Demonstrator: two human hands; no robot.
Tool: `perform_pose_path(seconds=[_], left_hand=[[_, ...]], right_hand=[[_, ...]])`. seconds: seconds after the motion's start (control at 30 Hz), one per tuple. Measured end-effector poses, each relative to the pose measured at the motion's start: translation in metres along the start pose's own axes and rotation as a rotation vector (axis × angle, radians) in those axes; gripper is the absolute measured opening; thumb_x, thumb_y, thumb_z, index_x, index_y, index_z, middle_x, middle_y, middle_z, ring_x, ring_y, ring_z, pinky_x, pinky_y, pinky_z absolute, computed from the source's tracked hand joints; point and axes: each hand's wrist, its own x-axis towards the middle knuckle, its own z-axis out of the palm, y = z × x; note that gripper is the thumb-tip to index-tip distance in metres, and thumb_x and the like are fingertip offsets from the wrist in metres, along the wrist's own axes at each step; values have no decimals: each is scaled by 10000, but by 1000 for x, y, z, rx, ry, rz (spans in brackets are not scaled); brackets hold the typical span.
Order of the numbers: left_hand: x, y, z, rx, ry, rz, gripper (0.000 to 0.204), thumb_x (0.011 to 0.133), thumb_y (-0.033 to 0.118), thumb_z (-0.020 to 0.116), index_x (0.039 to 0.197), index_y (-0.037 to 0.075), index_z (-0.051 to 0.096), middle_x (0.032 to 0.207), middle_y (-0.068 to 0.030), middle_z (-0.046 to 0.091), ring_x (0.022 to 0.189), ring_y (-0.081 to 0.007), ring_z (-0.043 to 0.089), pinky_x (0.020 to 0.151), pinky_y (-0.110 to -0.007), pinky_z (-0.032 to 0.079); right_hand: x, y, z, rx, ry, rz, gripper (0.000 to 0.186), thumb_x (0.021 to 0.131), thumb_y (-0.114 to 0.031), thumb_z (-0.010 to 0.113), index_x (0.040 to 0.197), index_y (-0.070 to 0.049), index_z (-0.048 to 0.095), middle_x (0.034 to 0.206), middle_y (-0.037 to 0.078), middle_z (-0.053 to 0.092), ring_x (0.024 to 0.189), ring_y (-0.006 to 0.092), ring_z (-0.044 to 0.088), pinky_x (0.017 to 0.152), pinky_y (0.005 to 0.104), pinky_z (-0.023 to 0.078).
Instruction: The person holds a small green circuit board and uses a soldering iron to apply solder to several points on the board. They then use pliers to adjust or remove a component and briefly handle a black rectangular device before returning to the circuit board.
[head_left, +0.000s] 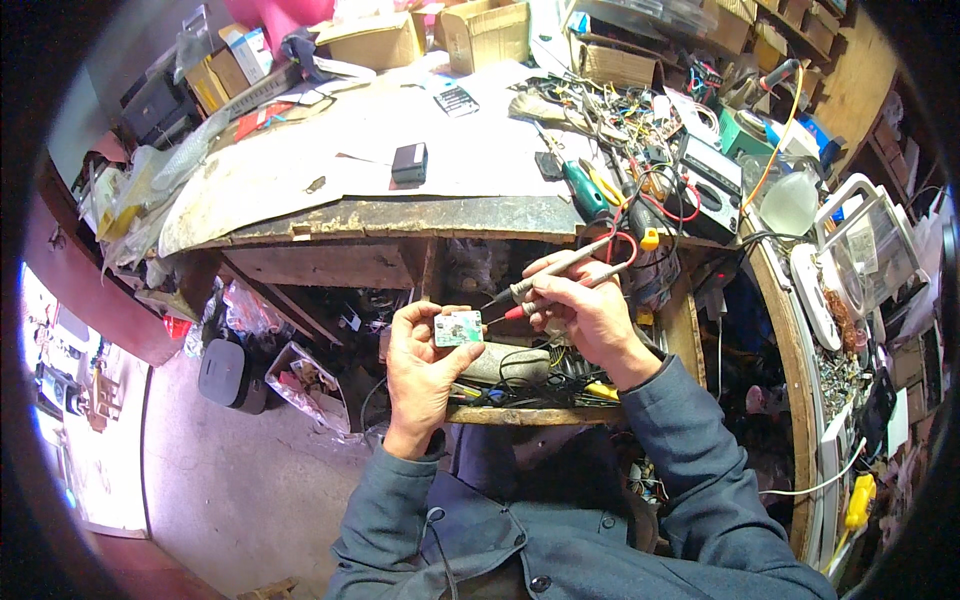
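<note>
Between the thumb and fingers of my left hand [420,365] is a small green-and-white circuit board [458,329], its face tilted up. My right hand [590,315] grips two multimeter probes together, one with a black tip [508,297] and one with a red collar [516,312]. Their tips point left at the board's right edge; whether they touch it I cannot tell. Both hands are above an open drawer [530,415] full of black cables and yellow-handled tools. A small black box [409,164] sits on the bench beyond my hands.
The worn workbench [350,222] runs across ahead. At its right lie a green-handled screwdriver [585,190], tangled wires [640,130] and a grey boxy device [710,185]. Cardboard boxes [485,35] stand at the back. On the floor at left are a dark bin [228,375] and a carton of scraps [312,390].
</note>
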Motion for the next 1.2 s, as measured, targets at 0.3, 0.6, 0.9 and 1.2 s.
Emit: perform_pose_path(seconds=[0.3, 0.6, 0.9, 1.2], left_hand=[[-4, 4, 5, 21, -43, -11, 562, 786, -117, 770, 1203, 32, 423, 1225, -202, 623, 1063, -277, 690, 929, -361, 580], [-4, 0, 4, 8, -49, -11, 576, 775, -129, 774, 1193, 44, 416, 1228, -204, 621, 1071, -282, 687, 925, -370, 584], [-5, 1, 4, -11, -38, -17, 571, 767, -134, 776, 1179, 53, 427, 1222, -197, 628, 1054, -252, 680, 918, -354, 575], [-6, 2, 3, -6, -19, -8, 567, 755, -146, 763, 1177, 55, 443, 1204, -181, 628, 1044, -249, 675, 928, -351, 566]], right_hand=[[-3, 0, 5, -40, 73, -6, 159, 919, -138, 710, 997, -5, 676, 832, 87, 696, 702, 163, 679, 605, 296, 568], [-3, 2, 7, -71, 45, -31, 137, 922, -123, 710, 989, -10, 671, 849, 87, 693, 696, 160, 677, 590, 279, 562], [-4, 2, 8, -78, 38, -23, 156, 929, -146, 714, 966, -3, 664, 840, 78, 691, 701, 158, 676, 606, 287, 560], [-3, 2, 10, -65, 23, 6, 186, 933, -169, 722, 988, 3, 676, 855, 81, 697, 705, 147, 678, 602, 279, 580]])
